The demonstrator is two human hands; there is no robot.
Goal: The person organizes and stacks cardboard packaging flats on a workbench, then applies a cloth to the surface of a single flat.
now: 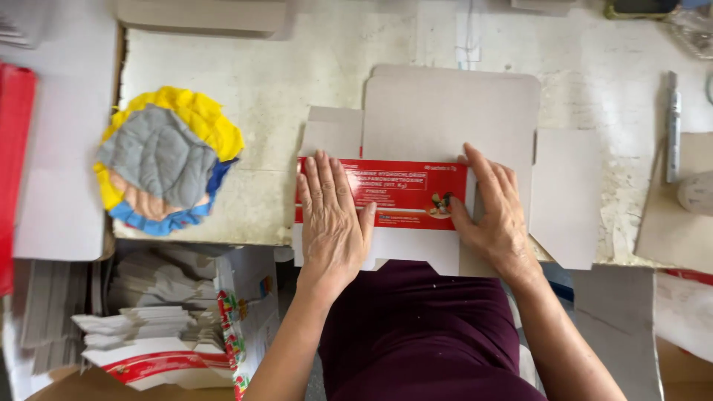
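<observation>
Here the left hand (334, 219) and right hand (494, 212) both lie flat, fingers extended, pressing a flat grey cardboard carton blank (445, 111) with a folded red printed panel (405, 193) at the near edge of the worn white table (297, 89); a round multicoloured cloth pad (167, 160) sits toward its left edge.

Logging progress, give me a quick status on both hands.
Left hand flat on red carton flap. Right hand pressing its right end. Nothing in the way.

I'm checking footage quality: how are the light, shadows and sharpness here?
Head view: soft, even light, faint shadows under the left hand and right hand; the flat carton is sharp, its small print soft; no glare on the table.
</observation>
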